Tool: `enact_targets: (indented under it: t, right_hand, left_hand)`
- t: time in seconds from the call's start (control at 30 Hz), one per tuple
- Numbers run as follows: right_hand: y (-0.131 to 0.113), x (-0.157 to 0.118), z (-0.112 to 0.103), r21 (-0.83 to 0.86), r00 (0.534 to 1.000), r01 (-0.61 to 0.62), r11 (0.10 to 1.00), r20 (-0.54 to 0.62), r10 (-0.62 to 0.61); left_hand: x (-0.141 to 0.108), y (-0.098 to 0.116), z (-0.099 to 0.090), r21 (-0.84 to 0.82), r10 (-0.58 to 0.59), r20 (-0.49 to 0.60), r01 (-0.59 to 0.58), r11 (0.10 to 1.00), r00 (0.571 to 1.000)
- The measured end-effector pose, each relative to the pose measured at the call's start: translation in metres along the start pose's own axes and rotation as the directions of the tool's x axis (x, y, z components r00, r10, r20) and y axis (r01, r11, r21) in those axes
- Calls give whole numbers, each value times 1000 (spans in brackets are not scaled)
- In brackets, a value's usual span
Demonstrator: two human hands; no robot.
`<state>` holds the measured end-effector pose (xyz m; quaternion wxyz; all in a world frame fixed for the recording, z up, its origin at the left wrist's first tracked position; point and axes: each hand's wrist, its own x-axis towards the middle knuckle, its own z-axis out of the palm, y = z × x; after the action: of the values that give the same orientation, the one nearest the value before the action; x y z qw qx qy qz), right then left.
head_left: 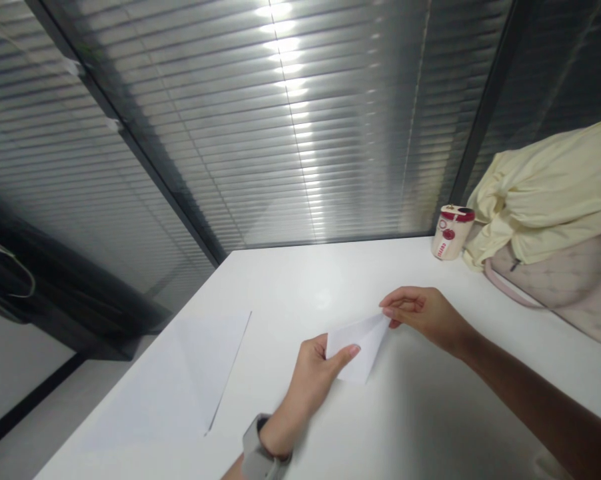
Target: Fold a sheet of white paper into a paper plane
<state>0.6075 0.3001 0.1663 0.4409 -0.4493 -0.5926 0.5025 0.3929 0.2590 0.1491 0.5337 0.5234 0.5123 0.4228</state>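
A folded piece of white paper is held between both hands above the white table. My left hand grips its left side, thumb flat on top and the other fingers hidden underneath. At the paper's upper right corner, my right hand pinches the tip between thumb and fingers. The paper narrows towards that corner and shows a crease near its right edge. A grey watch sits on my left wrist.
White sheets of paper lie on the left of the table. A cream and red cup stands at the back right, beside a pale pink bag with yellow cloth on it. Blinds rise behind the table.
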Motion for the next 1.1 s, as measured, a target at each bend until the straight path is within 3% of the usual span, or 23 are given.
enact_targets:
  t: [0.1,0.23,0.4,0.6,0.73,0.8,0.9,1.0,1.1]
  right_hand:
    - [5,2,1,46,995,-85,995,59,83]
    - [7,3,3,28,996,-87,996,31,86]
    - [4,5,-2,61,996,-71,996,-46,74]
    - [5,7,-5,167,994,-113,979,22,111]
    - [9,7,-2,110,995,-96,989,33,93]
    - [12,6,3,99,999,-33,995,29,30]
    - [16,2,13,-20,981,165,986,-100,-166]
    - [21,-3,24,-303,873,387,871,-182,-452]
    - [25,-7,30,-494,758,505,708,-137,-637]
  left_hand:
    - [-1,0,1,30,9,-38,-7,1000,999]
    - [-1,-3,1,51,27,-26,-25,998,999]
    - [3,-7,-3,-72,-104,221,123,990,970]
    - [0,-11,-1,-131,-150,247,187,974,957]
    - [-2,-12,-1,-98,-148,437,210,973,887]
    - [-2,-11,1,-101,-138,401,194,976,906]
    - [-2,-10,6,-171,-127,208,164,972,970]
    - [-3,-10,10,-231,-105,133,134,964,986]
    - [-6,-11,12,-273,-75,209,131,953,975]
